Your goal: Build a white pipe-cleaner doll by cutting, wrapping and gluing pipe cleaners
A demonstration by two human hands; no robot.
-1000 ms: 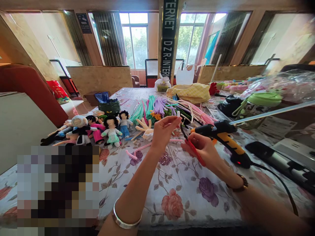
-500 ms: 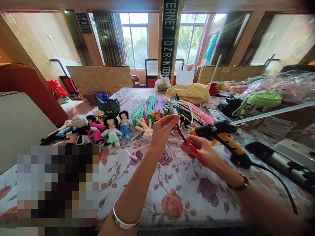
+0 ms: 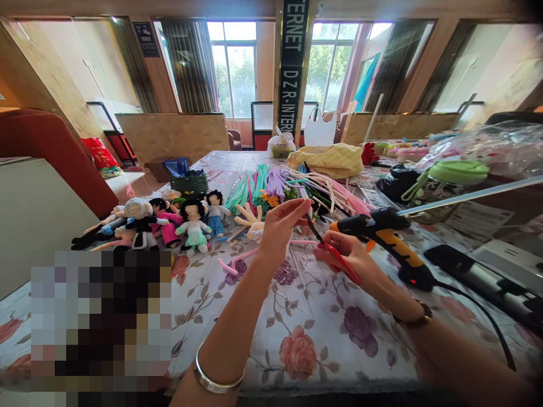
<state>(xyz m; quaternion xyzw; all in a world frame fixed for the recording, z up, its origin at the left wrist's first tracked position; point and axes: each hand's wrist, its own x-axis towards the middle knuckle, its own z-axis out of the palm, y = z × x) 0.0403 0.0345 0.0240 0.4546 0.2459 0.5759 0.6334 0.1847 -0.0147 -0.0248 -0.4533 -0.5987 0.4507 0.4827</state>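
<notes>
My left hand [image 3: 282, 226] is raised over the table's middle, fingertips pinched on a small white piece [image 3: 309, 210] that they mostly hide. My right hand [image 3: 345, 254] grips red-handled scissors [image 3: 339, 257], their dark blades pointing up and left at my left fingertips. The blade tips are beside the white piece; whether they touch it I cannot tell. A bent pink pipe cleaner [image 3: 233, 265] lies on the tablecloth behind my left wrist. Just beyond my hands is a cream pipe-cleaner shape [image 3: 253, 229] with several prongs.
Bundles of coloured pipe cleaners [image 3: 278, 183] lie beyond my hands. Several small dolls [image 3: 193, 229] sit to the left. At right, a glue gun [image 3: 386, 232] holds a long glue stick, its cord trailing toward me. Behind are a yellow checked bag [image 3: 326, 158] and a green-lidded jar [image 3: 458, 172].
My right hand and the scissors have shifted slightly right and down. My left hand stays nearly in place, still pinching; less of the white piece shows above its fingertips.
</notes>
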